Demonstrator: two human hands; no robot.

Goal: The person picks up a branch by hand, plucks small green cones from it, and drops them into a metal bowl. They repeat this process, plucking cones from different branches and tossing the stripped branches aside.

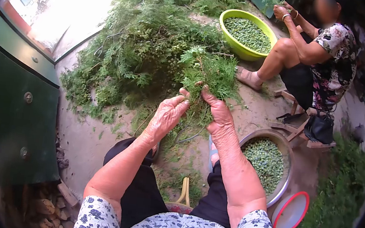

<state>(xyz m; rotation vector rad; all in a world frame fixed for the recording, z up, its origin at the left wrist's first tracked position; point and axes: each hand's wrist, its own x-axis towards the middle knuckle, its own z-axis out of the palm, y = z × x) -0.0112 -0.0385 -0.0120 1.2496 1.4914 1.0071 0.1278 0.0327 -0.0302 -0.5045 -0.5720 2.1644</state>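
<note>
My right hand (pixel 219 114) is closed around the stem of a leafy green conifer sprig (pixel 214 70), whose fan of foliage spreads upward and to the right. Close beside it, my left hand (pixel 168 116) has its thumb and fingers pinched together at the sprig's left side. Whatever lies between those fingertips is too small to make out. Beyond both hands rises a large heap of cut conifer branches (pixel 141 41), dotted with small round cones. To the right of my right forearm stands a metal basin (pixel 288 160) holding many small green cones (pixel 264 164).
A yellow-green basin (pixel 227 38) of green cones stands beyond the heap. A person (pixel 333 54) sits at the upper right, holding a sprig. Near me are a red-rimmed bowl (pixel 275 214), more greenery (pixel 330 198), a green metal door (pixel 16 113) and firewood (pixel 46 206).
</note>
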